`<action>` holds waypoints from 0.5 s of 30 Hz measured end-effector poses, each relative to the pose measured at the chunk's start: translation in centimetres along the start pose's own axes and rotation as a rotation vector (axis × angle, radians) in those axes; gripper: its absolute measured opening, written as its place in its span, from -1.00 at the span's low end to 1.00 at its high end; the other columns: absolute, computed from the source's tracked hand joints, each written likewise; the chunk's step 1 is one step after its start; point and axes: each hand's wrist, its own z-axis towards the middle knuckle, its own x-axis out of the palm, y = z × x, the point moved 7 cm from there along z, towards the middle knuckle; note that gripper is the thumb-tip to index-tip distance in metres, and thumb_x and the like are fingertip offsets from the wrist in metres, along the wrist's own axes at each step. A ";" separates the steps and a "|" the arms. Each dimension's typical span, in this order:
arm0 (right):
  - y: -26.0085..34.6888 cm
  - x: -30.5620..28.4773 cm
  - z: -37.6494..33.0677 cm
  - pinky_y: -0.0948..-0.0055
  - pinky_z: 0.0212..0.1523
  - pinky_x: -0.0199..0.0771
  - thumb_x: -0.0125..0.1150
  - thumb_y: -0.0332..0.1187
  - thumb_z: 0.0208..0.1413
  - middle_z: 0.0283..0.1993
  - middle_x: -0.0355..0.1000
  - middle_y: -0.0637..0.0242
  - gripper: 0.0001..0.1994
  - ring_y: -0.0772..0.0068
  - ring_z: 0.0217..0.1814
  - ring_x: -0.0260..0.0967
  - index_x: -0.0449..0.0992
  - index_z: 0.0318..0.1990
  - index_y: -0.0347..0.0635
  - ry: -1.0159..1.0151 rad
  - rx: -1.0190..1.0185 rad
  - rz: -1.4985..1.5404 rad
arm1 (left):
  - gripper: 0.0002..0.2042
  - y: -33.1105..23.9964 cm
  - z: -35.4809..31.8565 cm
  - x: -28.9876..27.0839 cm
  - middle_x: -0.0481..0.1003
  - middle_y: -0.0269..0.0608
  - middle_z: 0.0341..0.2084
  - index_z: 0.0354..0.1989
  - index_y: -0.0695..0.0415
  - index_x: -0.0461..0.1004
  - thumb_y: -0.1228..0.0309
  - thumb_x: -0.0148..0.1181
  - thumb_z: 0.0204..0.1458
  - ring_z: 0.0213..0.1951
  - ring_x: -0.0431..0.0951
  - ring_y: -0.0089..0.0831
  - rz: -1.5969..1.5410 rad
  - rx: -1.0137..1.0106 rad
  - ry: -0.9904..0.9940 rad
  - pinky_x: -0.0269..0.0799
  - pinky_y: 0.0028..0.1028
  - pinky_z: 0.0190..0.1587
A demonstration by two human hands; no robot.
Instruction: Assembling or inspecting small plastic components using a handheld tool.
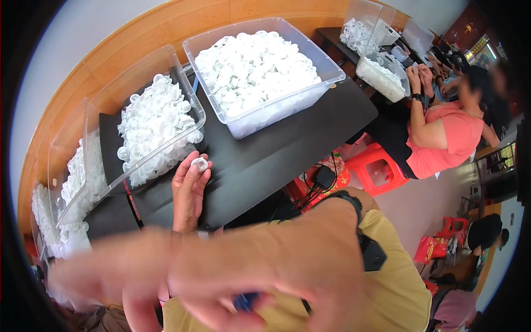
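Note:
My left hand is raised over the dark table, its thumb and fingers pinching a small white ring-shaped plastic part. Close to the camera, my right hand stretches across to the left, smeared by motion. Some of its fingers curl around a small dark blue thing whose kind I cannot make out. Beyond my left hand stands a clear plastic bin with a heap of white parts. To its right is a larger clear bin, also heaped with white parts.
More clear bins of white parts line the left side. A wooden panel runs behind the table. At right, a person in a pink shirt works near further bins. A red stool stands on the floor.

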 end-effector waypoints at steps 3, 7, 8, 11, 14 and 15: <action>-1.3 -4.5 -1.3 0.65 -0.44 0.29 0.31 -0.41 -0.15 -0.09 0.26 0.24 -0.19 0.72 -0.52 0.12 0.03 0.32 -0.08 -0.355 0.291 -0.194 | -0.62 -1.3 -2.0 4.6 0.47 -0.14 -0.06 0.13 0.25 0.29 0.41 0.09 0.15 -0.11 0.53 -0.44 -0.299 -0.158 0.020 0.51 -0.53 -0.08; -6.3 -10.4 -5.4 0.55 -0.45 0.32 0.28 -0.43 -0.08 -0.13 0.34 0.25 -0.55 0.53 -0.48 0.25 0.41 0.05 -0.13 -0.543 0.218 -1.016 | -0.68 0.5 0.4 0.8 0.47 -0.23 -0.15 0.08 0.23 0.30 0.43 0.06 0.17 -0.15 0.51 -0.51 0.119 0.031 0.213 0.44 -0.53 -0.10; -7.6 -11.4 -6.6 0.47 -0.43 0.36 0.27 -0.44 -0.08 -0.16 0.35 0.26 -0.62 0.42 -0.46 0.32 0.47 -0.02 -0.14 -0.576 0.182 -1.151 | -0.71 0.5 0.6 0.7 0.48 -0.20 -0.15 0.03 0.23 0.34 0.46 0.08 0.15 -0.17 0.51 -0.50 0.070 0.043 0.137 0.46 -0.54 -0.11; -9.6 -12.5 -8.9 0.33 -0.39 0.39 0.25 -0.46 -0.07 -0.21 0.37 0.24 -0.69 0.22 -0.38 0.38 0.50 -0.10 -0.13 -0.592 0.393 -1.323 | -0.73 0.2 0.5 0.8 0.49 -0.16 -0.15 0.01 0.24 0.37 0.50 0.09 0.13 -0.17 0.52 -0.49 0.039 0.071 0.029 0.49 -0.53 -0.10; -10.4 -14.2 -10.7 0.22 -0.25 0.36 0.24 -0.43 -0.08 -0.33 0.35 0.19 -0.74 0.05 -0.27 0.36 0.50 -0.15 -0.11 -0.625 0.376 -1.223 | -0.69 0.3 0.6 1.0 0.49 -0.15 -0.15 0.04 0.26 0.33 0.48 0.11 0.13 -0.15 0.52 -0.48 0.068 0.045 0.059 0.49 -0.52 -0.08; -10.5 -14.5 -10.8 0.26 -0.27 0.36 0.25 -0.44 -0.09 -0.38 0.35 0.18 -0.77 0.07 -0.29 0.35 0.52 -0.21 -0.16 -0.671 0.428 -1.173 | -0.68 0.5 0.7 1.1 0.49 -0.15 -0.15 0.04 0.26 0.34 0.47 0.12 0.12 -0.15 0.52 -0.48 0.079 0.024 0.058 0.49 -0.52 -0.08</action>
